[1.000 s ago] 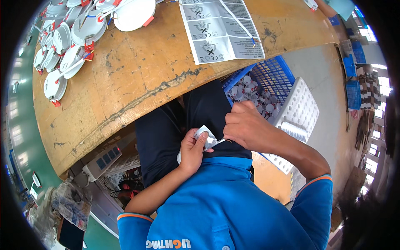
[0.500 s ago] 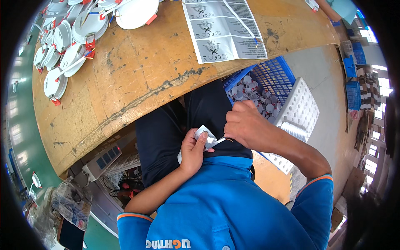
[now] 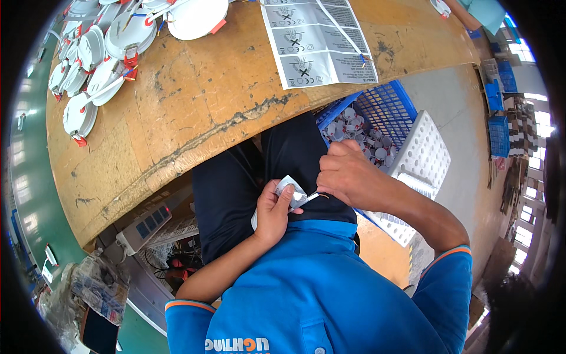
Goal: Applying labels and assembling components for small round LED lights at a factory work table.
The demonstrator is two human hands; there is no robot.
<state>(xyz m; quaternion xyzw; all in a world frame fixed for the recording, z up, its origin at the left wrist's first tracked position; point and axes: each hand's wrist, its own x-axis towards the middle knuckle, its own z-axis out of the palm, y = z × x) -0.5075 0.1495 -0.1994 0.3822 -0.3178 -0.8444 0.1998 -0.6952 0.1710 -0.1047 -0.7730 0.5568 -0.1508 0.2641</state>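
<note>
In my lap, my left hand (image 3: 273, 217) is closed round a small white part (image 3: 287, 184) with a printed face, thumb pressed on top. A short white cable (image 3: 312, 196) sticks out of it to the right, with thin bare-looking wire ends. My right hand (image 3: 348, 174) is closed beside the cable's end, fingertips bunched; what they pinch is hidden. On the wooden table ahead lie a printed leaflet (image 3: 303, 72) and, on it, a white cable (image 3: 342, 28) with a blue wire tip.
Round white downlights (image 3: 127, 38) with red-tipped clips pile up at the table's far left. Right of my legs stands a blue crate (image 3: 392, 106) of small white parts, with a white perforated panel (image 3: 421, 147) leaning by it. Another person's arm (image 3: 464, 15) shows at the far right.
Both hands stay nearly in place, the left still round the white part. A small white thing at the far left edge looks turned. The view has shifted slightly.
</note>
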